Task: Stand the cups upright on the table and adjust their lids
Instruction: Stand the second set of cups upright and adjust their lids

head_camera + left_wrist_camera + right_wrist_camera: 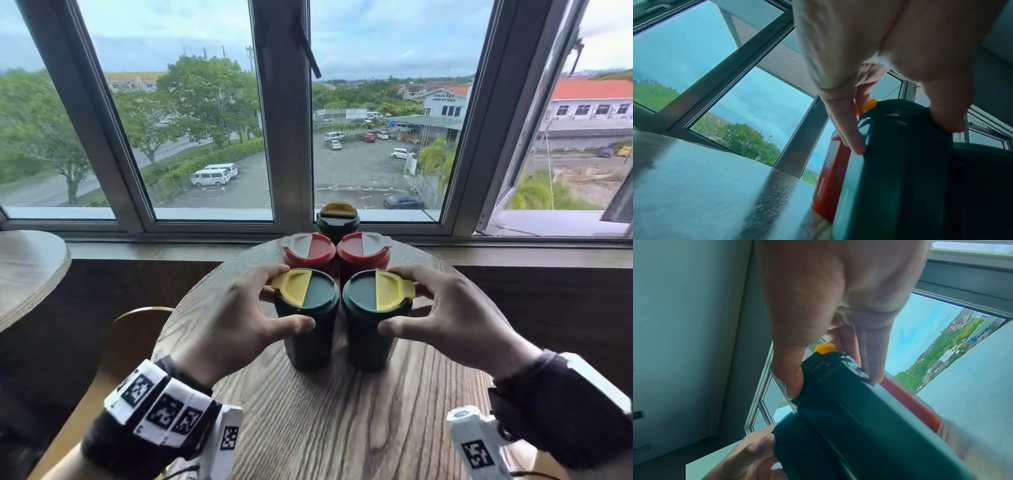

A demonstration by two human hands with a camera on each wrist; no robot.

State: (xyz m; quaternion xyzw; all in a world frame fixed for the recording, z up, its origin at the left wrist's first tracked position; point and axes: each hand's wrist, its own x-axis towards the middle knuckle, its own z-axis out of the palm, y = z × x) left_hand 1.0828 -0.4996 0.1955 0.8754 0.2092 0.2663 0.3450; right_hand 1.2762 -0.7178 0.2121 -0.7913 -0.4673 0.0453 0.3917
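Left hand gripping left green cup just under its lid; right hand gripping right green cup likewise. All five upright on worktop. Probably lid-adjusting stage; next, twisting yellow flaps into line without tipping.

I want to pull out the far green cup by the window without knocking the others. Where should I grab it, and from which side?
Judging by the layout, grip the far green cup round the rim of its lid, coming down from above. Its body is hidden behind the two red cups, which stand close in front, so only the lid shows; a side reach would likely bump them. It stands upright, so lift straight up.
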